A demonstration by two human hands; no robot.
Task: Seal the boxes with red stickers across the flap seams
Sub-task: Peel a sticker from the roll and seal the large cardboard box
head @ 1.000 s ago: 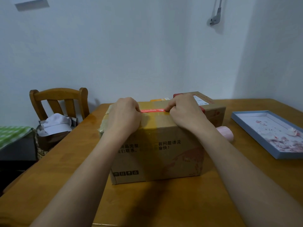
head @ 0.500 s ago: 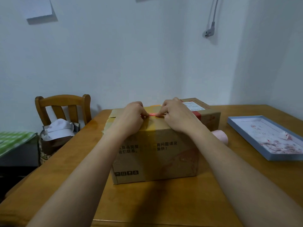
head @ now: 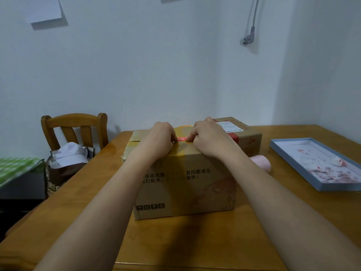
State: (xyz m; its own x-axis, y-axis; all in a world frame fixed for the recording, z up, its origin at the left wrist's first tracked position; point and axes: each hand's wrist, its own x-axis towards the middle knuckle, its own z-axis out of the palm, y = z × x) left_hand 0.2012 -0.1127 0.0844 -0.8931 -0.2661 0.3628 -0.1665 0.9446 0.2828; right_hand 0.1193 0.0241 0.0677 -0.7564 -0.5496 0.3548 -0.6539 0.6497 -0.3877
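Wooden table (head: 195,241), closed cardboard box (head: 185,184), both hands' fingers (head: 192,136) curled on red sticker (head: 181,138), blue tray (head: 293,165) of scraps

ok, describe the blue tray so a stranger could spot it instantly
Start at the wooden table and go to its right edge, past the cardboard box under the hands. The blue tray lies flat there: shallow, blue-rimmed, pale inside with pink floral marks, unlike the brown boxes and the pink roll beside them.

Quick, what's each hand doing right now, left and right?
Left hand: fingers curled, pinching the red sticker on top of the front box.
Right hand: fingers curled, pinching the same sticker from the other end.
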